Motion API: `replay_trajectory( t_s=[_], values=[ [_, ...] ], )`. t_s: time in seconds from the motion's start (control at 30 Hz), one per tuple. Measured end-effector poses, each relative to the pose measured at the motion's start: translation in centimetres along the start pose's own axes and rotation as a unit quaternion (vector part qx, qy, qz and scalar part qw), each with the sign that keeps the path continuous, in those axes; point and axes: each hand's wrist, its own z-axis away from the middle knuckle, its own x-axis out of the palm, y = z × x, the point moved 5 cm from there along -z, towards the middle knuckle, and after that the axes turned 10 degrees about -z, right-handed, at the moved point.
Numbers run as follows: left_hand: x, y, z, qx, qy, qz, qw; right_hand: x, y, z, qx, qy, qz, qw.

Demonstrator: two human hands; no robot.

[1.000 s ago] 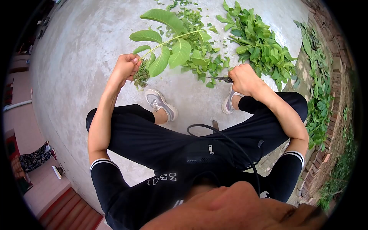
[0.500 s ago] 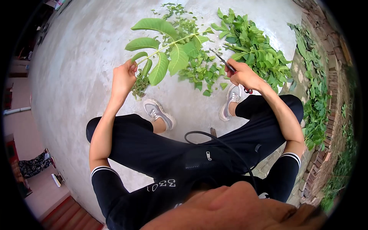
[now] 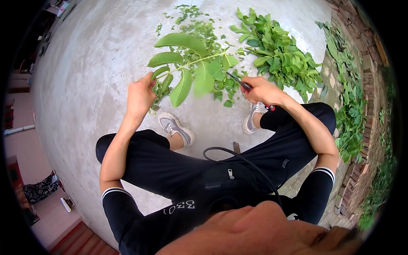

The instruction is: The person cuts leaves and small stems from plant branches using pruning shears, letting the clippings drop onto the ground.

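My left hand (image 3: 141, 98) pinches one end of a leafy stem (image 3: 191, 63) with several broad green leaflets. The stem slants up and to the right, above the ground. In my right hand (image 3: 262, 91) is a pair of scissors (image 3: 234, 77), its dark blades pointing up and left toward the leaflets near the far part of the stem. A red and black handle end shows below the palm. Whether the blades touch a leaflet, I cannot tell. Under the stem lies a scatter of cut leaf pieces (image 3: 228, 87) on the concrete.
A heap of leafy stems (image 3: 284, 57) lies beyond my right hand. More leaves (image 3: 352, 100) line the brick edging (image 3: 370, 80) at the far right. My shoes (image 3: 176, 128) stand on the concrete floor (image 3: 85, 85), and a black cable (image 3: 225, 148) loops over my lap.
The leafy stem and my left hand have shifted slightly right and down. My right hand has moved slightly left and down, bringing the scissors closer to the leaflets.
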Motion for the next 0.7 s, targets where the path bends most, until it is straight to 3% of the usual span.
replay_trajectory(
  t_s=[0.13, 0.23, 0.4, 0.53, 0.63, 0.7],
  values=[
    [0.0, 0.4, 0.2, 0.02, 0.0, 0.001, 1.0, -0.1, -0.7, 0.6, 0.078, 0.034, -0.014, 0.996],
    [0.2, -0.1, 0.1, -0.018, 0.002, 0.017, 1.0, -0.2, -1.1, 1.4, 0.128, 0.083, -0.063, 0.986],
    [0.0, -1.8, -0.3, -0.064, -0.018, 0.039, 0.997, -1.9, 1.8, 0.2, 0.11, 0.141, -0.122, 0.976],
    [-0.2, -1.7, -0.2, -0.056, -0.021, 0.047, 0.997, -2.5, 1.7, -0.7, 0.046, 0.085, -0.109, 0.989],
    [0.7, -1.3, 0.1, -0.099, -0.048, 0.096, 0.989, -1.9, -0.5, 0.0, 0.007, 0.05, -0.191, 0.98],
    [0.8, -0.2, 0.4, -0.074, -0.046, 0.101, 0.991, -1.0, -0.6, 0.1, 0.019, -0.018, -0.267, 0.963]
  ],
)
